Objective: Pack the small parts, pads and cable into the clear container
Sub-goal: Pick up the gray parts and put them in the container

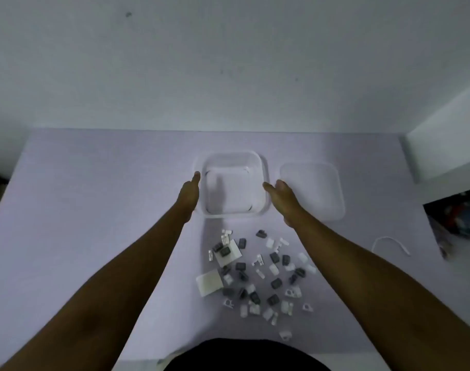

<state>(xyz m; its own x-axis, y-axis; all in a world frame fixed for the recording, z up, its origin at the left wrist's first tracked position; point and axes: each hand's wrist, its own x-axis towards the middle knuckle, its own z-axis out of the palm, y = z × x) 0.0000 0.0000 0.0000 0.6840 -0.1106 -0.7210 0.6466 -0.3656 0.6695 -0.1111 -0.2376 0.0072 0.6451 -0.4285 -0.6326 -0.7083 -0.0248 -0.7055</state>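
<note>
Both hands flank the clear container (232,183), left hand (188,195) and right hand (283,200) flat against its walls (fingers apparently together, blurry). Slide it nearer the small parts (258,274); cable (390,243) lies well right.

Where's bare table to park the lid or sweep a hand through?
Free: the wide stretch left of the left hand and clear container, and the strip between the lid and white cable. Crowded: the small parts and pads between the forearms, below the container.
</note>
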